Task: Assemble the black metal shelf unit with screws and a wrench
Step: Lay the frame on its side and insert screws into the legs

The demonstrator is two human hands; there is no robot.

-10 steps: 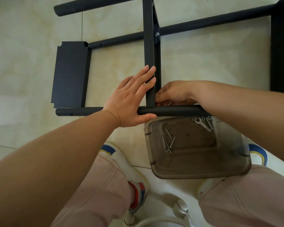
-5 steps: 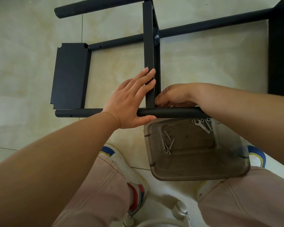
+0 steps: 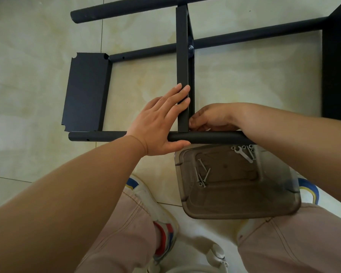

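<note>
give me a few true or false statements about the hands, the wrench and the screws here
1. The silver wrench lies in the smoky translucent plastic tub. True.
2. The left hand grips a screwdriver. False: its straight fingers lie flat against the upright black metal shelf panel.
3. Loose long silver screws lie in the tub. True.
4. The right hand rests inside the tub. False: it is at the joint above the near black round tube.

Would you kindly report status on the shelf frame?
Left hand flat, bracing crossbar and tube. Right hand working at the joint. Wrench untouched in tray.
</note>
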